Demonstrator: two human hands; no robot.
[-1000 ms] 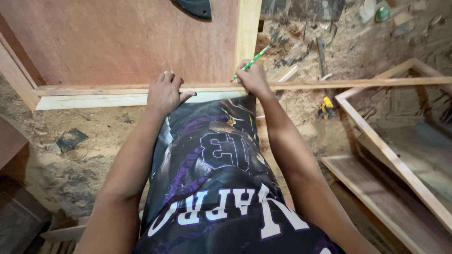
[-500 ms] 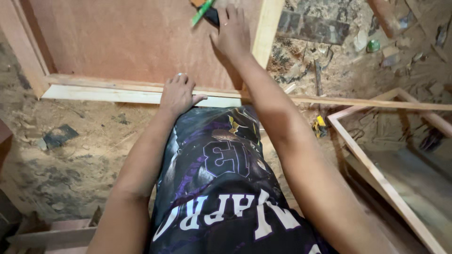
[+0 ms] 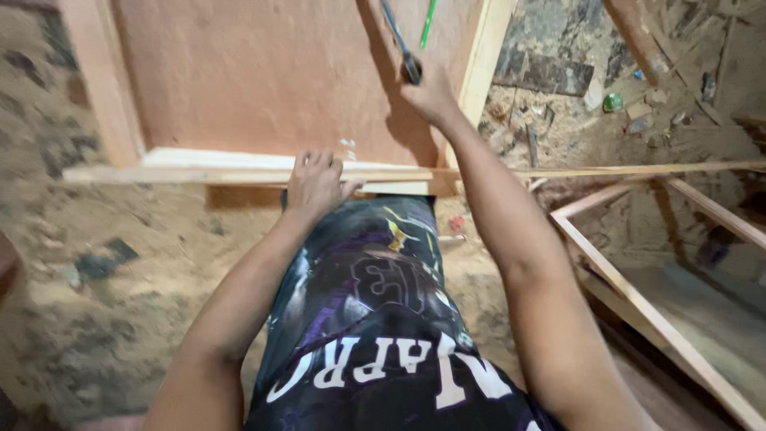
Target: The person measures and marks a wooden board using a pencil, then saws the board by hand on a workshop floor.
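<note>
My left hand [image 3: 316,182] presses down on a long thin wooden strip [image 3: 606,169], fingers curled over it. The strip lies across the bottom rail [image 3: 199,158] of a framed plywood panel [image 3: 255,80]. My right hand [image 3: 431,94] is stretched out over the panel's right side. It grips the handle of a dark tool [image 3: 399,40] with a bluish shaft that points up and away. A green pencil [image 3: 428,22] sticks up from the same hand. My dark printed shirt [image 3: 375,319] fills the lower middle of the view.
The panel's pale right stile [image 3: 488,56] runs up beside my right hand. An open wooden frame [image 3: 638,307] lies on the floor at the right. Sawdust, wood scraps and small debris [image 3: 613,102] cover the ground around it.
My right hand left the strip, reached up across the panel and took hold of the dark tool that lay there. My left hand stayed on the strip.
</note>
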